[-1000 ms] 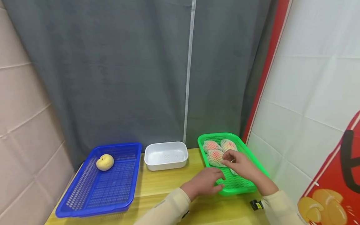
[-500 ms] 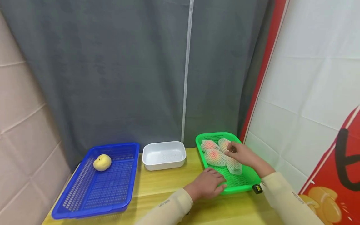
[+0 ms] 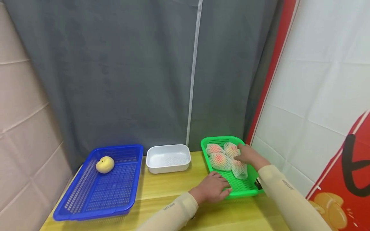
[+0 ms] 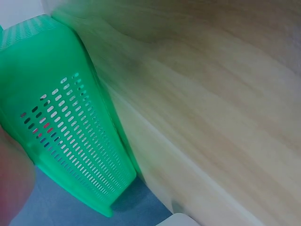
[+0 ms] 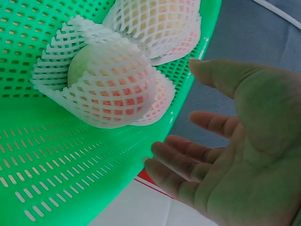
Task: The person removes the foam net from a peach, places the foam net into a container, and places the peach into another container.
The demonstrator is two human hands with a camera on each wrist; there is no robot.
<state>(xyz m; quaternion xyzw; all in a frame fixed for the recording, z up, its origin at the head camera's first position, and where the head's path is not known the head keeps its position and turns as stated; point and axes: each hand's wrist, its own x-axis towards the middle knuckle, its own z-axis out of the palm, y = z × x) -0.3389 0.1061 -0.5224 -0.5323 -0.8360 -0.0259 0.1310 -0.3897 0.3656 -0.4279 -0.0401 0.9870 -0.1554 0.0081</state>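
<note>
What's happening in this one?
A person has their right hand, holding nothing, beside four net-wrapped fruits in a green basket. Their left hand is at that basket's near-left edge. To the left, a blue basket holds one unwrapped yellow fruit; a white container sits between the baskets.

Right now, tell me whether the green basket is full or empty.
Partly filled: four netted fruits lie inside the green basket, bare mesh showing beside them.

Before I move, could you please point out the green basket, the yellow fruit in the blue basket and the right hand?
Green basket (image 3: 243,194), head view: on its near rim.
Yellow fruit (image 3: 105,165), head view: middle of visible side.
Right hand (image 5: 242,148), right wrist view: on the palm.
</note>
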